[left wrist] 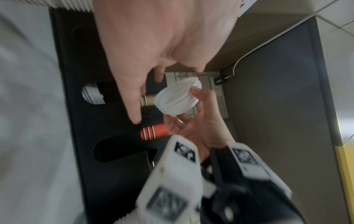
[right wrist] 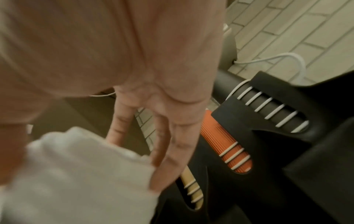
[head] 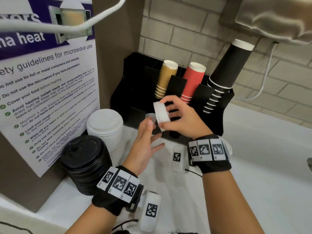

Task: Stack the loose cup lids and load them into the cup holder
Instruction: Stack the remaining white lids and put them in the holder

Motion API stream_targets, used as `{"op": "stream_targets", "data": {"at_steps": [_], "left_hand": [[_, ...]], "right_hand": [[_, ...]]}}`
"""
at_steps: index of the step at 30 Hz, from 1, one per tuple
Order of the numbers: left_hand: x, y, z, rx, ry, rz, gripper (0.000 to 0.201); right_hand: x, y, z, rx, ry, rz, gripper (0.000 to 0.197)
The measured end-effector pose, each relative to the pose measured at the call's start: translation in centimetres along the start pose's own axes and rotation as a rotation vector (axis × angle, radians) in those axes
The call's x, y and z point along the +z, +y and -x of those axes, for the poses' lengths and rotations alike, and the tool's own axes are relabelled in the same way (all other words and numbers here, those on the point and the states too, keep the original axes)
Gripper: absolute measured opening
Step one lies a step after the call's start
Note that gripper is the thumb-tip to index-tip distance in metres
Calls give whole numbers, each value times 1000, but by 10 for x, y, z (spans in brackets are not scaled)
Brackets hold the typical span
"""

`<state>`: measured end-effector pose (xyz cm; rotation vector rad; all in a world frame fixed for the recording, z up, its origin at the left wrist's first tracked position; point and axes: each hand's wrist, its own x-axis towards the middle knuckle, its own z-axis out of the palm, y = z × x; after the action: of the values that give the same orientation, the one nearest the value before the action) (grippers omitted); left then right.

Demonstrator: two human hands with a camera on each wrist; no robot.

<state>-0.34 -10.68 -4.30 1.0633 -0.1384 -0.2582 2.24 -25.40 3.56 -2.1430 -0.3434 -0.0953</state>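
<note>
Small white lid stack (head: pixel 161 114) (tipped sideways) before black cup holder (head: pixel 217 119).

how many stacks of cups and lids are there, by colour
Cup stacks in the black cup holder:
tan cups: 1
red cups: 1
black cups: 1
Lid stacks:
small white lids gripped by the right hand: 1
large white lids on the counter: 1
black lids on the counter: 1
Total: 6
</note>
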Motion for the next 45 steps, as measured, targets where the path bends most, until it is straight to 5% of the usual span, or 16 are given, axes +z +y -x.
{"op": "stream_targets", "data": {"at_steps": [4, 13, 26, 30, 40, 45], "left_hand": [[-6, -3, -6, 7, 199, 11, 23], [-8, -6, -11, -28, 279, -4, 32], [-4, -5, -11, -32, 276, -38, 32], [-6, -1, -9, -27, 285, -31, 31], [-9, 5, -8, -27, 304, -47, 30], [-7, 6, -7, -37, 285, -42, 29]], "right_hand": [[-5, 10, -51, 16, 144, 277, 59], [39, 46, -109, 159, -214, 964, 72], [54, 49, -120, 258, -404, 1063, 67], [64, 51, -118, 301, -378, 1169, 71], [67, 41, -109, 336, -276, 1143, 42], [75, 45, -103, 331, -253, 1270, 50]]}}
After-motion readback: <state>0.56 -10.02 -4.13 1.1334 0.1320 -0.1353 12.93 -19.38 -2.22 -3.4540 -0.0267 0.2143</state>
